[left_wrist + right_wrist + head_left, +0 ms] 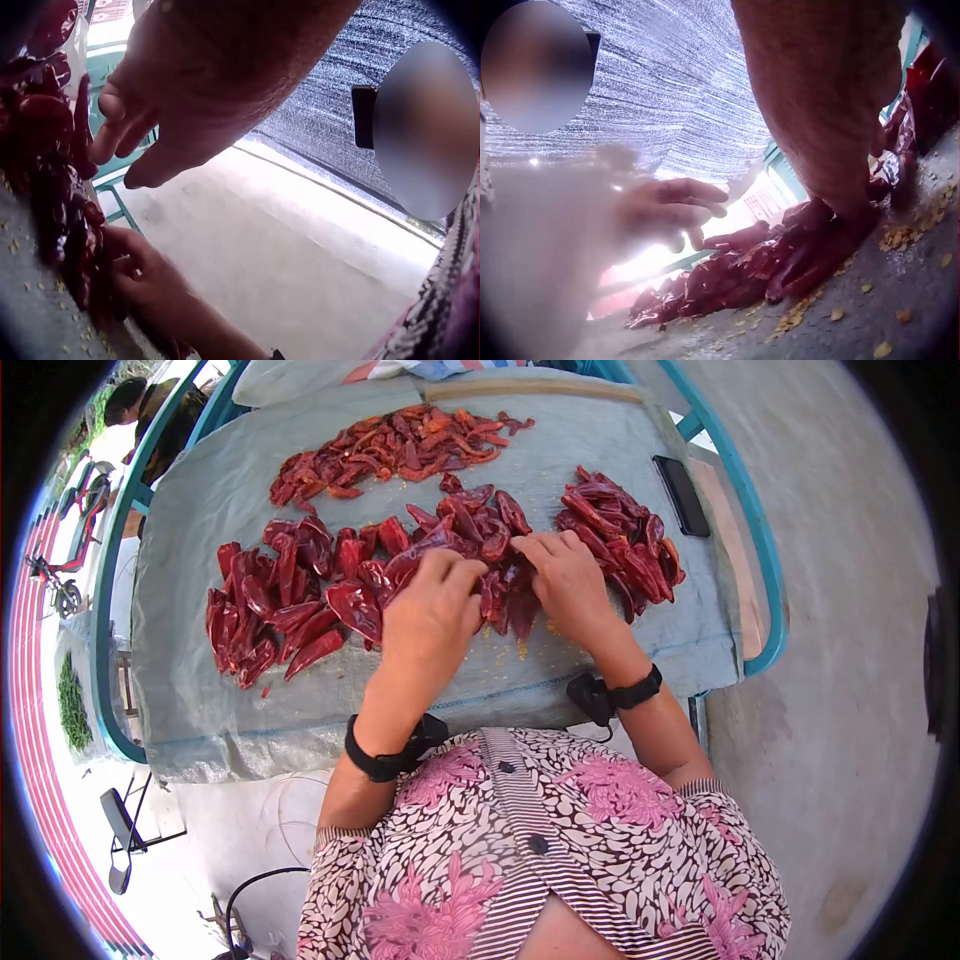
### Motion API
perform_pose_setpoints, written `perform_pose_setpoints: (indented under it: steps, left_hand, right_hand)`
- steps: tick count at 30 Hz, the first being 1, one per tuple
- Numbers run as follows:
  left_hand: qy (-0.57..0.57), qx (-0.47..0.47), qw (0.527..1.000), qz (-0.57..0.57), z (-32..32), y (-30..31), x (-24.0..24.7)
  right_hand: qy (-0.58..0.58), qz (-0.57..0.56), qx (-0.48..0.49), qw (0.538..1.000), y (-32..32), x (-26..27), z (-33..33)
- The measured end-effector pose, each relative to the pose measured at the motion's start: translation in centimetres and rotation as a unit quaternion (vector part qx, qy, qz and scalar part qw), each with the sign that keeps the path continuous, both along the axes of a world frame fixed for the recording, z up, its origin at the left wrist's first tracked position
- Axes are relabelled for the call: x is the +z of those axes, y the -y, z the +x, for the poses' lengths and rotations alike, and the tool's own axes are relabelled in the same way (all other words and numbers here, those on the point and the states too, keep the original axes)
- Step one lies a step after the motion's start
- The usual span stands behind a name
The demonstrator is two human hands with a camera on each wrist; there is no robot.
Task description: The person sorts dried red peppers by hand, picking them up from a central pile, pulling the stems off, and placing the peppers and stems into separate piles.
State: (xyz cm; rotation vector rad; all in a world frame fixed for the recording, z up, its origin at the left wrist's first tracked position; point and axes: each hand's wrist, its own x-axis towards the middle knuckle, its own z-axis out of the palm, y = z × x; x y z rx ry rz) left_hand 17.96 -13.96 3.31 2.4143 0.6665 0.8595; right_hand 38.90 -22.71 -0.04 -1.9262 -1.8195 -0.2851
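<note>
Dried red peppers (290, 575) lie in a long heap across a pale woven sheet (200, 725). My left hand (430, 610) is over the middle of the heap with fingers bent; in the left wrist view the hand (180, 112) has parted, relaxed fingers beside the peppers (45, 120). The right wrist view shows that hand with nothing visibly gripped. My right hand (570, 585) stands just right of it, fingertips among the peppers. In the right wrist view this hand (832, 135) points down into the peppers (735, 281), which hide its fingertips, so its hold is unclear.
A separate pile of darker peppers (620, 540) lies to the right, beside a black phone (682, 496). Shrivelled orange-red peppers (400, 445) are spread behind. Loose yellow seeds (791, 319) dot the sheet. A teal metal frame (765, 575) surrounds it, and a person (165, 420) is at the far left.
</note>
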Motion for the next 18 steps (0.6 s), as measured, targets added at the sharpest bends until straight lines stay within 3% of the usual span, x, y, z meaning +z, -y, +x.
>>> perform_pose_setpoints:
  steps: [3, 6, 10, 12, 14, 18]
  left_hand:
    - [-0.039, -0.029, 0.999, 0.011, 0.7, 0.7, -1.2]
    - [-0.053, -0.019, 0.998, 0.03, 1.2, 1.3, -1.6]
    - [-0.08, 0.018, 0.996, 0.041, 1.4, 1.4, -2.4]
    - [-0.099, 0.036, 0.993, 0.045, 1.4, 1.3, -3.2]
    - [-0.049, 0.042, 0.998, 0.021, 1.0, 1.2, -3.1]
    - [0.014, 0.045, 0.997, -0.056, 0.0, 1.1, -1.3]
  right_hand:
    - [-0.041, -0.026, -0.015, 0.999, 0.6, 1.3, 0.3]
    - [-0.161, 0.03, -0.088, 0.983, 1.5, 2.4, 0.9]
    - [-0.218, 0.096, -0.165, 0.957, 3.5, 3.7, 2.8]
    - [-0.181, 0.115, -0.229, 0.949, 4.1, 3.8, 3.4]
    - [-0.139, 0.126, -0.277, 0.942, 4.5, 4.1, 3.2]
    - [-0.105, 0.152, -0.127, 0.975, 4.6, 3.9, 1.5]
